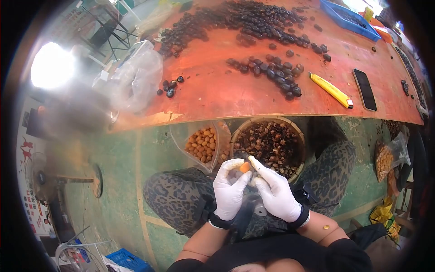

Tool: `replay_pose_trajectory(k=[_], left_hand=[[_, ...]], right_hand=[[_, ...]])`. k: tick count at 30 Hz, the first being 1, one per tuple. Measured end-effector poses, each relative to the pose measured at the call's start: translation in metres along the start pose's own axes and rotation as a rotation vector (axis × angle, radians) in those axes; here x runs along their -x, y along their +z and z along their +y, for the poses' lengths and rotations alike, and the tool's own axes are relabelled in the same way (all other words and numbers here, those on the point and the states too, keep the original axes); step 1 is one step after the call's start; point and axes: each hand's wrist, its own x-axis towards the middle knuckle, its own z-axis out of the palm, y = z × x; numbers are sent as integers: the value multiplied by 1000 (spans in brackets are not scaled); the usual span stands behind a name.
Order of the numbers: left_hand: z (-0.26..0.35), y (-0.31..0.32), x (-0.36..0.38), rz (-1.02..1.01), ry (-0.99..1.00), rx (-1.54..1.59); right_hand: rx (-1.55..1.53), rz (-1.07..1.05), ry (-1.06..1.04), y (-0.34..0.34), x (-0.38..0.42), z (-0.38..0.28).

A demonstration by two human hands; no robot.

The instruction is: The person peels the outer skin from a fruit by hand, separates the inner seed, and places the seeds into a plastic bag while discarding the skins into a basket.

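Note:
My left hand [228, 190], in a white glove, pinches a small orange kernel [245, 167] between thumb and fingers. My right hand [277, 195], also gloved, meets it with its fingertips by the kernel; what its closed fingers hold, if anything, is hidden. Just beyond both hands, a round woven basket [301, 136] holds dark brown husks. A clear plastic bag [178, 136] of similar orange kernels stands left of the basket, by my knee. On the table lies a near cluster of dark, shiny fruits or nuts [272, 72].
The red table [204, 90] bears a large dark pile [244, 20], a yellow utility knife [331, 89], a phone [364, 89], a blue tray [376, 35] and a crumpled plastic bag [136, 81]. Another bag of kernels [384, 161] is at right. A blue crate [129, 260] sits on the floor at lower left.

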Motion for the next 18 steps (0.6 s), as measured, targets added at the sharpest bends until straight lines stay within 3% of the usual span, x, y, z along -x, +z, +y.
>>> replay_pose_trajectory(k=[8, 11, 15, 18], left_hand=[[-1, 6, -3, 23, 137, -129], [-3, -3, -7, -7, 58, -100], [-1, -7, -10, -141, -157, 317], [4, -8, -12, -108, -270, 474]], right_hand=[[-235, 20, 161, 6, -2, 5], [-284, 19, 182, 6, -5, 8], [-583, -31, 413, -8, -13, 6], [-426, 8, 354, -14, -16, 10]])
